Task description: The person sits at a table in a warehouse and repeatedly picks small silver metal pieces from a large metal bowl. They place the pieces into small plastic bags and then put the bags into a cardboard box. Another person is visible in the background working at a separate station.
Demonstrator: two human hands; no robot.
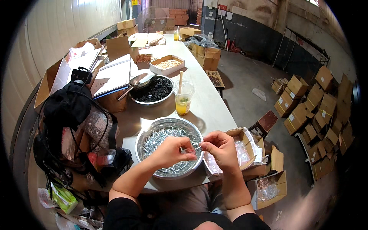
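Inside a round metal bowl [139, 147] — slender fasteners [160, 138], left hand [177, 150] above

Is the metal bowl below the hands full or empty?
Partly full: a heap of silvery metal pieces lies in the bowl, while some bare inner wall shows above it.

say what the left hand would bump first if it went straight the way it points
Pointing rightward, the left hand would probably meet the thin metal piece seemingly pinched by the right hand, then that hand; depth is unclear.
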